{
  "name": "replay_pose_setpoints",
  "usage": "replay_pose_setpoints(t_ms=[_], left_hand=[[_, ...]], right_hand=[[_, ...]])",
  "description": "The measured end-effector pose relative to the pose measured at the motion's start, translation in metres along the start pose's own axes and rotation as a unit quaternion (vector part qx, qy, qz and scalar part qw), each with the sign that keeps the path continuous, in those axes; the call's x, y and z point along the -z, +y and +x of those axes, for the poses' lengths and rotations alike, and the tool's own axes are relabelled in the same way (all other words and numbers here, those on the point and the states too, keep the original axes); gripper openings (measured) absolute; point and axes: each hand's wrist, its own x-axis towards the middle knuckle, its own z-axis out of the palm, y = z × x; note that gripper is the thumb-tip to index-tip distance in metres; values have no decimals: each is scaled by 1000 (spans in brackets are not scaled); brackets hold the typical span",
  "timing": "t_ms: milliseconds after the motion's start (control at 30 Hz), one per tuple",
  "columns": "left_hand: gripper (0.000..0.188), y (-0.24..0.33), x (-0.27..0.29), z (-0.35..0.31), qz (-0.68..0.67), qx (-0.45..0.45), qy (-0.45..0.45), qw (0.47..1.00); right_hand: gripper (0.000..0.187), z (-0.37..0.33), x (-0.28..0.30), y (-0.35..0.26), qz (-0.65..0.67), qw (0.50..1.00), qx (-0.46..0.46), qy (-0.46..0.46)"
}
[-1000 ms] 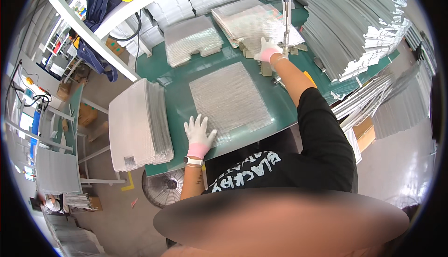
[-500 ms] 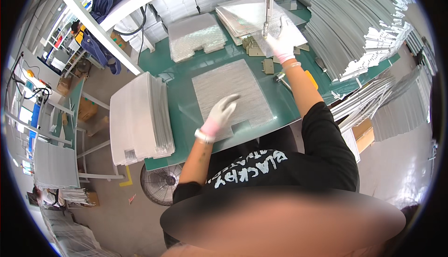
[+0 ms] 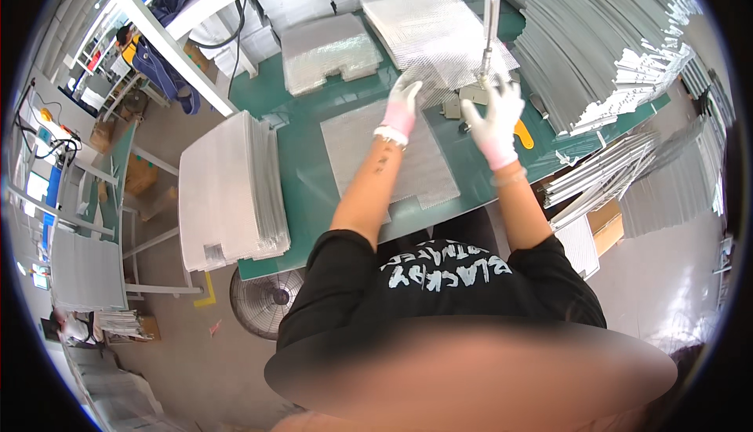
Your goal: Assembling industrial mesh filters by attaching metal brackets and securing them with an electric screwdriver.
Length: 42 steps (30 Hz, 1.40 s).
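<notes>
My left hand [image 3: 401, 107], in a white and pink glove, reaches over the far edge of a grey mesh sheet [image 3: 353, 146] lying flat on the green table. Its fingers are stretched out beside the near corner of another translucent mesh sheet [image 3: 451, 71] on the far stack. My right hand [image 3: 496, 122], gloved alike, has its fingers spread just below the tip of a hanging power screwdriver [image 3: 489, 36]. Small beige plastic parts [image 3: 451, 109] lie between the hands, partly covered by the sheet. Whether the left fingertips touch the sheet is unclear.
A tall sheet stack [image 3: 227, 189] stands at the table's left edge, a lower one [image 3: 325, 52] farther back. Long grey panels [image 3: 592, 40] are piled at the right. A yellow-handled tool [image 3: 524, 136] lies near my right hand. A floor fan [image 3: 267, 303] sits below.
My left hand has moved from the middle of the flat sheet forward and right to the far stack. My right hand has drawn back from that stack toward me. The screwdriver appears farther right.
</notes>
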Motion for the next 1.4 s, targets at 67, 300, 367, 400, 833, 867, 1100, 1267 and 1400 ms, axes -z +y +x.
replay_pose_setpoints(t_ms=[67, 300, 367, 400, 833, 867, 1100, 1267, 1400], left_hand=[[45, 38, 33, -41, 143, -69, -33, 987], [71, 130, 65, -195, -28, 99, 212, 972], [79, 124, 79, -220, 325, 75, 160, 929], [79, 125, 81, -223, 326, 81, 161, 928], [78, 105, 92, -231, 544, 264, -12, 796], [78, 105, 93, -230, 556, 262, -20, 788], [80, 104, 94, -227, 550, 288, -32, 783], [83, 122, 90, -209, 555, 341, -10, 759], [80, 112, 112, -203, 649, 129, -104, 742]], right_hand=[[64, -7, 24, 10, -54, 998, -11, 35], [85, -48, 38, -19, 267, 928, -74, -250], [88, -55, 37, -34, 235, 915, -104, -310], [88, -59, 31, -35, 232, 909, -100, -331], [81, -98, -2, -26, 57, 871, -91, -480], [80, -101, -4, -23, 61, 875, -84, -473], [74, -104, -10, -13, 79, 871, -60, -481], [66, -85, -6, -19, 47, 844, -58, -531], [46, -60, -48, 20, 33, 897, 34, -439]])
